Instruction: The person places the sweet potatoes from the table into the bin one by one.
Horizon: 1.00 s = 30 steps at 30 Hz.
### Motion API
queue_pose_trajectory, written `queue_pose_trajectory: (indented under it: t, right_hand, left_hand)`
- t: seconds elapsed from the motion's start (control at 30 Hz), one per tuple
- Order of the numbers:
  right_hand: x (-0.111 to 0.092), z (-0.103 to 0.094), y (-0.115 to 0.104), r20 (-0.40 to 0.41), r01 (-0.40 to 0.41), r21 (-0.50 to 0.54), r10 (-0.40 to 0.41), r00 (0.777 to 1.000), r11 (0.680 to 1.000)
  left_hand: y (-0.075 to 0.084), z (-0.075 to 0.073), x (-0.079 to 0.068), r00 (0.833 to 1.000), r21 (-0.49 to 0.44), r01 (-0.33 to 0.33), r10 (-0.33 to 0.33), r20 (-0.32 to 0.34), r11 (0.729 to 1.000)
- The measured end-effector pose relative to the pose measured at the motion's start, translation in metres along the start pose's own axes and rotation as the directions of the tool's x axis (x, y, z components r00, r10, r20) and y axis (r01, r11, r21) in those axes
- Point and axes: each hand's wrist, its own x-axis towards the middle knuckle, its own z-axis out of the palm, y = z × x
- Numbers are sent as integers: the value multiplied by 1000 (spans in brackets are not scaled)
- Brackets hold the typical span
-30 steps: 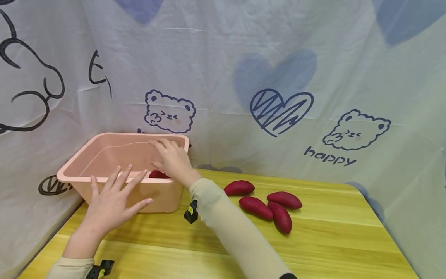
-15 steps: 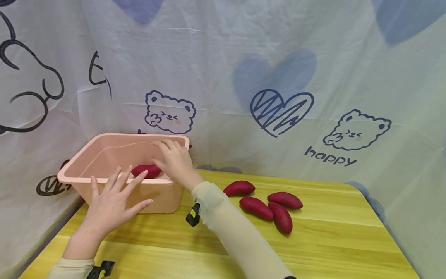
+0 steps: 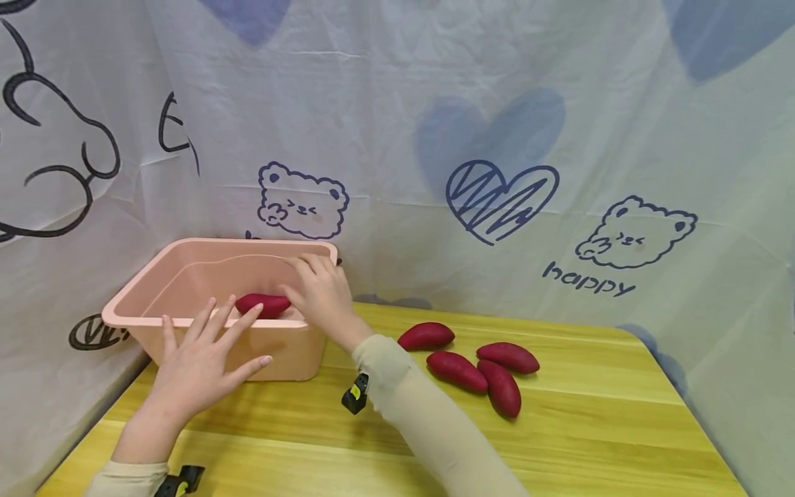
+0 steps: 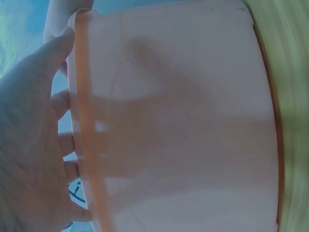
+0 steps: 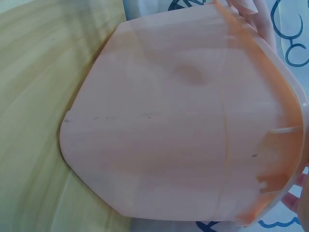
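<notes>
A pink plastic basin (image 3: pixel 282 352) stands on the table at the left. Inside it lies one purple-red sweet potato (image 3: pixel 263 306). My left hand (image 3: pixel 192 366) has its fingers spread against the front rim; the left wrist view shows the thumb and fingertips touching the basin's edge (image 4: pixel 79 96). Over the basin's right end is my right hand (image 3: pixel 324 295), its fingers loosely bent and nothing visible in them. Its thumb is close to the sweet potato's right end; whether they touch I cannot tell. The right wrist view mostly shows the basin's outer wall (image 5: pixel 159 116).
Several more sweet potatoes (image 3: pixel 456 371) lie in a loose group on the wooden table (image 3: pixel 596 428), right of the basin and beyond my right forearm. A printed cloth (image 3: pixel 397 152) hangs behind the table and along its left side.
The sweet potato in the basin, mostly hidden at first, has come into view to the left of my right hand. That hand has drifted slightly right. My left hand stays put.
</notes>
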Motion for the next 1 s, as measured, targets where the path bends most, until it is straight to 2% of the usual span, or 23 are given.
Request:
queue_pose_trajectory:
  t: [0.2, 0.57, 0.8, 1.0]
  right_hand:
    - [-8, 0, 5, -34, 0, -15, 0, 999, 1000]
    - [-24, -5, 10, -34, -18, 8, 18, 999, 1000]
    - [-39, -11, 16, -91, -17, 8, 18, 996, 1000]
    - [-55, -20, 23, -55, -38, -33, 36, 998, 999]
  left_hand:
    - [1, 1, 0, 1000, -5, 1, -1, 3, 1000]
    - [0, 2, 0, 1000, -5, 11, -11, 8, 1000]
    - [0, 2, 0, 1000, -8, 9, -9, 1, 1000]
    - [0, 1, -1, 1000, -6, 10, -10, 5, 1000]
